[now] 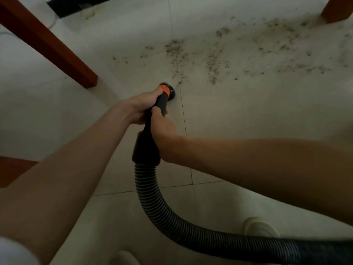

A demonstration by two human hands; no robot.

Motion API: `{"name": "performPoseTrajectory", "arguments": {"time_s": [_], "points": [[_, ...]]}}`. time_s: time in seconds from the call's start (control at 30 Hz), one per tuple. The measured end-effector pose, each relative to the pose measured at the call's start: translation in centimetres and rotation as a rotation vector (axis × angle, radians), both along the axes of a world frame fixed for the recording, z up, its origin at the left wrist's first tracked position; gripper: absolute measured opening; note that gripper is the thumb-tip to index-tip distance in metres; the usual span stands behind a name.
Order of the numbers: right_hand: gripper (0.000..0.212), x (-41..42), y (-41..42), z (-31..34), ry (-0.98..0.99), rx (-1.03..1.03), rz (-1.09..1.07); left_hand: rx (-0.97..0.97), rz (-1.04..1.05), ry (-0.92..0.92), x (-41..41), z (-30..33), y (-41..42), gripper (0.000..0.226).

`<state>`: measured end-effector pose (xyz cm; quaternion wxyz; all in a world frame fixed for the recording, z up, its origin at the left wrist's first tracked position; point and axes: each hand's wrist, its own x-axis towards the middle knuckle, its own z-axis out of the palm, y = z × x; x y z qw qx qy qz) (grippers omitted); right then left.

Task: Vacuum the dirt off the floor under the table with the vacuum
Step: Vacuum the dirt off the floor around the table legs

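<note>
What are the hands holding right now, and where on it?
Both grip the vacuum wand: the left hand just behind the orange collar, the right hand lower, above the hose cuff.

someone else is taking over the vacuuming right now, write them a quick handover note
Hands: left hand grips the vacuum wand up front, near its orange collar; right hand grips it just behind, above the hose cuff.
Things: the nozzle sits low over the tile at the near edge of the dirt. The ribbed hose trails back and off to the right. Wooden table legs stand at left and far right.
Done: the tiles nearest you look clean.
Left: nearly all of it, the scatter ahead and to the right, up to the far leg, plus a small patch at the top left.
</note>
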<state>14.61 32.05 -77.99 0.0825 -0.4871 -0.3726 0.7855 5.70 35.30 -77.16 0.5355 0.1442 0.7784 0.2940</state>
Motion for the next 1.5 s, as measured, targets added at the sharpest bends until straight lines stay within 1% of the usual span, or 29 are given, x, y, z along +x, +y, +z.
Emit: {"name": "performPoseTrajectory", "arguments": {"time_s": [0.23,0.33,0.47,0.57,0.7,0.83,0.9,1.0,1.13,1.23,1.33,1.5], "points": [[0.048,0.2,1.6,-0.1,-0.009,0.028,-0.042,0.028,-0.016,0.077,1.3,0.6,1.0,0.045],[0.045,0.6,2.2,-0.3,-0.035,0.048,-0.032,0.055,0.002,0.061,1.5,0.4,1.2,0.043],[0.052,0.4,2.4,-0.8,-0.048,0.063,-0.060,0.089,0.022,0.029,1.5,0.2,1.5,0.042],[0.050,0.2,3.0,-1.2,-0.031,0.062,-0.055,0.105,0.030,0.046,1.4,0.1,2.0,0.045],[0.040,-0.3,4.0,-1.5,0.010,0.079,-0.050,0.119,0.030,0.084,0.9,-0.2,2.7,0.046],[0.045,-1.1,5.3,-1.5,0.048,0.108,-0.043,0.149,0.076,0.134,0.2,-0.6,3.7,0.044],[0.046,-1.4,5.8,-1.7,0.063,0.107,-0.043,0.147,0.089,0.161,-0.2,-0.8,4.3,0.044],[0.046,-1.8,6.3,-2.3,0.021,0.154,-0.043,0.125,0.050,0.164,-0.4,-0.8,5.0,0.040],[0.037,-2.3,6.9,-2.9,0.005,0.203,-0.056,0.111,0.036,0.154,-0.7,-1.1,5.9,0.037],[0.043,-2.8,7.9,-2.9,0.056,0.163,-0.063,0.113,0.062,0.173,-1.6,-1.3,6.6,0.039],[0.043,-3.0,9.1,-2.9,0.114,0.108,-0.058,0.101,0.087,0.210,-2.6,-1.5,7.5,0.044],[0.044,-4.0,10.2,-3.5,0.073,0.187,-0.079,0.085,0.043,0.188,-3.2,-1.6,9.4,0.043]]}}
